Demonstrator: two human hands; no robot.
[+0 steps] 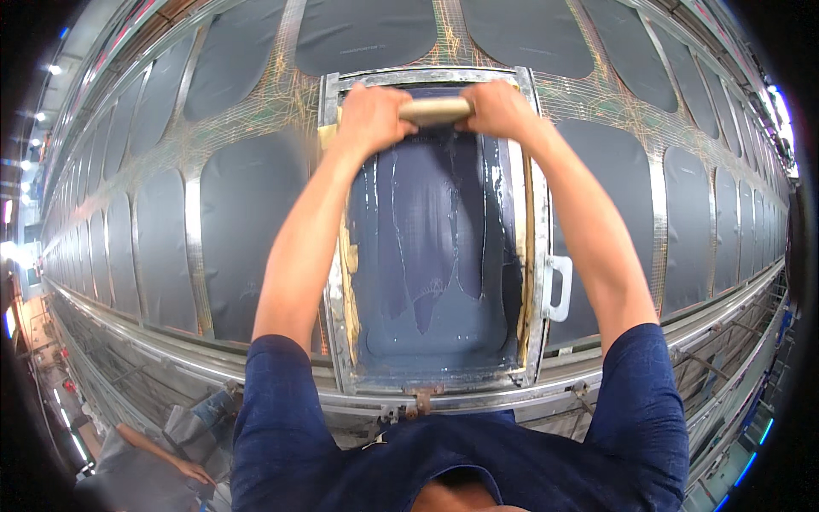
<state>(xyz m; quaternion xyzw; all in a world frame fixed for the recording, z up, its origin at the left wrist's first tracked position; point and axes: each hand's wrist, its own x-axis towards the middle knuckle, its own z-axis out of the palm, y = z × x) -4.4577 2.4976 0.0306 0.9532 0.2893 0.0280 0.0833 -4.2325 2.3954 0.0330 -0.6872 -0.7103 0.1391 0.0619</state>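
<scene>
Head view, from the far left: a co-worker's hand (194, 471) rests low on the edge of the scene, apart from the work. Next comes a flat dark-grey panel (247, 239) on the long table, and then the left rim of a metal-edged printing screen (340, 358), set square to the body, probably so both arms reach it evenly. At its far end the left hand (371, 119) is closed around the left end of a pale squeegee bar (437, 111), its fingers curled with no open gap showing. The bar lies crosswise over the screen, its middle bare between the hands; its lower edge is hidden. Below it, wet dark ink (426, 333) streaks the mesh. The right hand (502, 111) is closed around the other end in a matching grip, a wide hold that likely keeps the bar level and the pressure even. Farther right, a white pull handle (559, 288) juts from the rim, untouched, over another dark-grey panel (601, 205).
</scene>
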